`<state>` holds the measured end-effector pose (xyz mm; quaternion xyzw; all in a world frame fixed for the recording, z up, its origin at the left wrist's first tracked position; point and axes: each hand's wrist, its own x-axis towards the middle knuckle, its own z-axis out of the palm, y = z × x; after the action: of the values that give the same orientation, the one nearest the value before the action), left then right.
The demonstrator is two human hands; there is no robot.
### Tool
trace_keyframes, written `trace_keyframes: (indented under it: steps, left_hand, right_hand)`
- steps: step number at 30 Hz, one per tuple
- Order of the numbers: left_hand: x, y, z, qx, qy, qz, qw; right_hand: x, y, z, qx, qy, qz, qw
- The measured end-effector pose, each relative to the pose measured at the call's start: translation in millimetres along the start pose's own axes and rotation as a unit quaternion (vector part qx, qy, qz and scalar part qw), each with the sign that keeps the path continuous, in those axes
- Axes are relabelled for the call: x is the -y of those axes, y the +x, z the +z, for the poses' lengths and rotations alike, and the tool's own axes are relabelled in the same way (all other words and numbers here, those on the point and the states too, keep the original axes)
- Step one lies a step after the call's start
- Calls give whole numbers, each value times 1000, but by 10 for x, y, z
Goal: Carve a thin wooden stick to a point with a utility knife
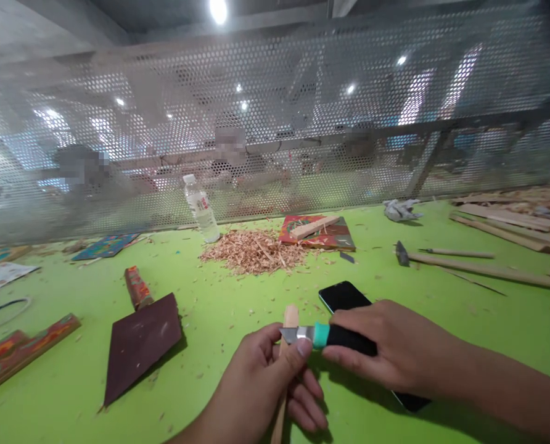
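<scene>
My left hand (272,376) is closed around a narrow wooden strip (291,316) that points away from me. Its thumb presses near the metal blade of a utility knife (321,335), which lies across the strip. The knife has a black handle with a teal collar, and my right hand (377,345) grips that handle. Partly beneath my right hand and forearm, a black smartphone (344,296) rests on the green table (238,296).
Beyond my hands is a heap of wood shavings (251,251) beside a water bottle (201,208) and a painted board (344,234). A hammer (402,254) lies right, dark brown sandpaper (143,345) left. A perforated metal screen (275,123) stands behind, with people beyond it.
</scene>
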<state>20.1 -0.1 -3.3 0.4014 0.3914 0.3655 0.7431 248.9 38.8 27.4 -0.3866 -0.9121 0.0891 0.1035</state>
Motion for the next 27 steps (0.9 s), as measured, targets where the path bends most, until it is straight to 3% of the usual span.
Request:
trace_keyframes:
  steps: [10, 15, 19, 22, 27]
  left_hand:
    - [-76, -67, 128, -67, 72, 30, 995]
    - [-53, -42, 146, -104, 77, 28, 991]
    - [-10, -8, 78, -79, 12, 7, 997]
    - [-23, -4, 34, -50, -39, -4, 998]
    - [-37, 12, -6, -13, -74, -1, 997]
  right_hand:
    - [91, -35, 136, -53, -21, 9, 998]
    - [66, -10, 209, -110, -66, 34, 991]
    - [-55, 44, 157, -142, -96, 86, 981]
    - [-112, 52, 98, -148, -74, 80, 983]
    - [-96, 28, 66, -86, -23, 53, 995]
